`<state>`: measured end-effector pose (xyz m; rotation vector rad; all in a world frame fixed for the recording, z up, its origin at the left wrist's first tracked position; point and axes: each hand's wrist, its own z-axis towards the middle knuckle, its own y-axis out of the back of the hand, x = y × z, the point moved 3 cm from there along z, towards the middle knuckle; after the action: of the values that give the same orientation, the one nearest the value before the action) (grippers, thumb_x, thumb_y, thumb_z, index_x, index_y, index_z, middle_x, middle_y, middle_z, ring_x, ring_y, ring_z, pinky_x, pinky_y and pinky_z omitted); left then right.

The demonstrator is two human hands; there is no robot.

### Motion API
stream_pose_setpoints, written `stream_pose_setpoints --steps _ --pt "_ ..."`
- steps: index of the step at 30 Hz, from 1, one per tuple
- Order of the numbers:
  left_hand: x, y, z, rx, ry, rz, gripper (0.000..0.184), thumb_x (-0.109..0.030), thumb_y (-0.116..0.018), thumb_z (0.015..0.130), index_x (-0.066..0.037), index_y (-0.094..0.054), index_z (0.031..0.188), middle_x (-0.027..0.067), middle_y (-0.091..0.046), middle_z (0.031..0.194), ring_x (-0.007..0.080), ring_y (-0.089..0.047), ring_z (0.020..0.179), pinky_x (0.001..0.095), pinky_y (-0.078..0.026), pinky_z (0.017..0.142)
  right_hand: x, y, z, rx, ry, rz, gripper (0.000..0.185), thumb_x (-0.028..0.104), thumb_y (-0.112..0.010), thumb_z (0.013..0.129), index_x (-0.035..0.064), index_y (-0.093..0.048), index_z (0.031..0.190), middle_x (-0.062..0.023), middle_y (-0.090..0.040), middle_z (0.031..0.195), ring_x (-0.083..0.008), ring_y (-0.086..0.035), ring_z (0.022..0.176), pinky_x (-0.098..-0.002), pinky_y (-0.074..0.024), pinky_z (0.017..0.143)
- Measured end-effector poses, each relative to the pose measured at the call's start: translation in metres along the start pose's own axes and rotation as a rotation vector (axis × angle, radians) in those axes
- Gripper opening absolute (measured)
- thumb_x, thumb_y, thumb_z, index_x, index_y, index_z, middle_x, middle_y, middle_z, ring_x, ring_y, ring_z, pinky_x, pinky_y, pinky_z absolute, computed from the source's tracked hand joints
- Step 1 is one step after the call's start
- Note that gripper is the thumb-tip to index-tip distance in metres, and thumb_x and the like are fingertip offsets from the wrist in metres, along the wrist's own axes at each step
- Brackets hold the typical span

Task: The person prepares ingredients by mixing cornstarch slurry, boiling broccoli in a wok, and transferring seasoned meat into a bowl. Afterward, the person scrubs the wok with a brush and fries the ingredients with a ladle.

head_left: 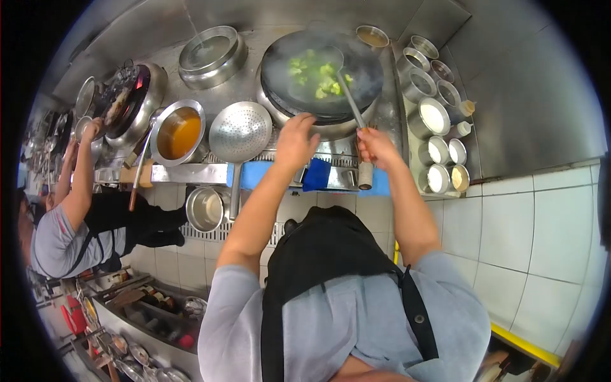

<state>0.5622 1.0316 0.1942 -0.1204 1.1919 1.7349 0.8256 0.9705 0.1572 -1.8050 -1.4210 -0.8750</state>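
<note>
Greens (328,70) in steaming wok (366,60) forward of the fingers (308,120), with long-handled ladle (352,99) in closed grip of right hand (379,149) and left hand (294,142) loosely spread.

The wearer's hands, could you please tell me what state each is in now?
Left hand: open, holding nothing visible, near the wok.
Right hand: closed, holding the ladle handle.

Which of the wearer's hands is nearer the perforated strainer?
Left. The left hand is just right of the strainer, by the near edge of the wok; the right hand is farther right, holding the ladle.
</note>
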Motion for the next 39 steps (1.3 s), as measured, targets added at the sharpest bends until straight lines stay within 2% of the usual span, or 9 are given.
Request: stream_pose_setpoints --steps 5,8,15,18,20,29,33,37,39 --pt "-0.021 -0.046 0.044 -0.033 -0.071 0.153 0.036 -0.021 -0.078 0.082 -0.006 -0.069 0.114 0.012 -0.066 0.116 0.0337 -0.062 0.109 0.0455 -0.048 0.096 -0.002 -0.002 -0.038 0.262 -0.048 0.445 0.017 0.023 -0.061 0.104 0.0111 -0.058 0.116 0.0009 -0.055 0.071 -0.0086 -0.049 0.051 -0.0254 -0.0355 0.043" --pt "-0.016 -0.061 0.053 0.033 -0.041 0.22 0.027 -0.023 -0.077 0.084 -0.007 -0.072 0.105 0.0089 -0.067 0.104 0.0311 -0.063 0.1 0.046 -0.049 0.091 0.0 0.023 -0.042 0.191 0.124 -0.078 0.032 0.018 -0.061 0.102 0.0074 -0.059 0.133 0.0001 -0.056 0.075 -0.0072 -0.05 0.057 -0.0248 -0.0396 0.049" --pt "-0.026 -0.063 0.052 -0.064 -0.026 0.136 0.019 -0.024 -0.075 0.089 -0.005 -0.075 0.092 0.0116 -0.068 0.087 0.0342 -0.064 0.086 0.0453 -0.052 0.078 0.018 0.074 -0.059 0.139 0.409 -0.383 0.06 0.014 -0.066 0.097 0.0069 -0.048 0.154 -0.0006 -0.058 0.078 -0.0089 -0.052 0.061 -0.0262 -0.0455 0.057" --pt "-0.022 -0.076 0.054 -0.026 0.02 0.196 0.02 -0.024 -0.075 0.09 -0.005 -0.075 0.093 0.0113 -0.069 0.09 0.0351 -0.064 0.086 0.0461 -0.052 0.078 0.017 0.099 -0.029 0.12 0.29 -0.597 0.059 0.016 -0.068 0.095 0.0088 -0.052 0.151 -0.0053 -0.064 0.083 -0.0136 -0.059 0.067 -0.0314 -0.0508 0.065" --pt "-0.025 -0.079 0.052 -0.041 0.075 0.207 0.021 -0.026 -0.074 0.09 -0.006 -0.076 0.094 0.0102 -0.07 0.091 0.0347 -0.065 0.09 0.0451 -0.053 0.08 0.027 0.1 -0.01 -0.072 0.552 -0.759 0.06 0.018 -0.07 0.093 0.0103 -0.054 0.15 -0.012 -0.071 0.09 -0.0202 -0.067 0.076 -0.0356 -0.0542 0.074" --pt "-0.025 -0.087 0.045 -0.091 0.124 0.235 0.023 -0.03 -0.074 0.09 -0.007 -0.077 0.093 0.0107 -0.073 0.096 0.0331 -0.068 0.096 0.0441 -0.055 0.084 0.076 0.104 0.046 -0.255 0.68 -0.911 0.063 0.019 -0.066 0.092 0.0173 -0.05 0.153 -0.0259 -0.071 0.11 -0.044 -0.069 0.1 -0.0454 -0.0541 0.088" --pt "-0.042 -0.084 0.042 -0.042 0.322 0.285 0.022 -0.027 -0.076 0.089 -0.008 -0.076 0.1 0.0093 -0.073 0.107 0.0313 -0.068 0.105 0.0437 -0.057 0.087 0.078 0.1 0.05 -0.082 0.674 -1.062 0.066 0.015 -0.066 0.089 0.0217 -0.051 0.153 -0.0289 -0.069 0.108 -0.0457 -0.067 0.099 -0.0477 -0.0529 0.086" --pt "-0.083 -0.073 0.002 -0.28 0.284 0.213 0.048 -0.014 -0.074 0.088 -0.005 -0.061 0.133 0.0184 -0.055 0.145 0.0402 -0.051 0.135 0.0472 -0.043 0.114 0.069 0.114 0.018 -0.003 0.655 -1.088 0.069 0.011 -0.069 0.085 0.0199 -0.053 0.152 -0.0248 -0.069 0.11 -0.0433 -0.067 0.096 -0.0466 -0.0536 0.087" --pt "-0.102 -0.069 -0.04 -0.331 0.409 0.12 0.052 -0.017 -0.076 0.089 -0.005 -0.059 0.136 0.0194 -0.055 0.145 0.0393 -0.051 0.135 0.0464 -0.042 0.114 0.063 0.129 0.007 -0.045 0.898 -1.113 0.067 0.01 -0.07 0.086 0.0156 -0.054 0.151 -0.0212 -0.067 0.116 -0.0382 -0.067 0.098 -0.0433 -0.0544 0.086"
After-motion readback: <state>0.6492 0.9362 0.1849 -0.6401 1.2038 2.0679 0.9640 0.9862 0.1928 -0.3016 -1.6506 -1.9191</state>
